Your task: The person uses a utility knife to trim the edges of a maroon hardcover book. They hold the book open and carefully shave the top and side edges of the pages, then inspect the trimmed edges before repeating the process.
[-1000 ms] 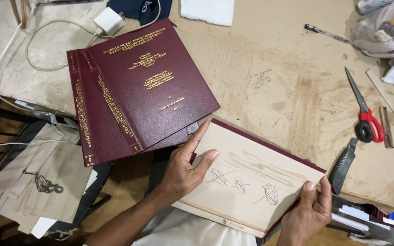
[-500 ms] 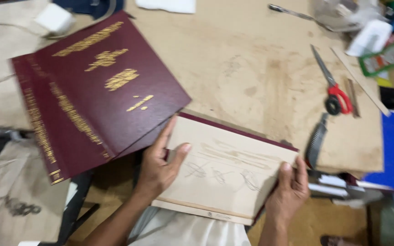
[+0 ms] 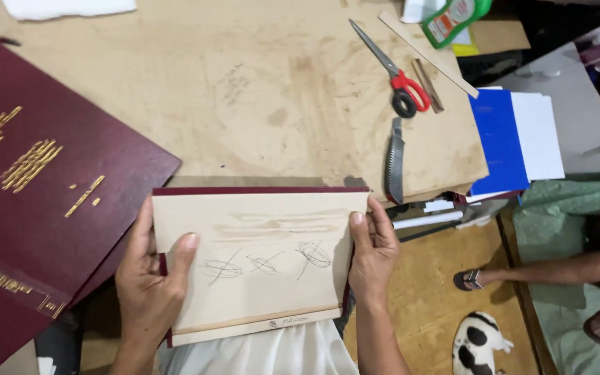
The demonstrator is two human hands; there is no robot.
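Both hands gripped 1 maroon book cover, cream lining up, at the table's near edge. The left hand clasped its left side, the right hand its right. Red-handled scissors lay far right.

Your left hand and right hand are bare: no gloves, rings or watch, forearms unsleeved, nails short. At six o'clock, a white garment covers your lap.
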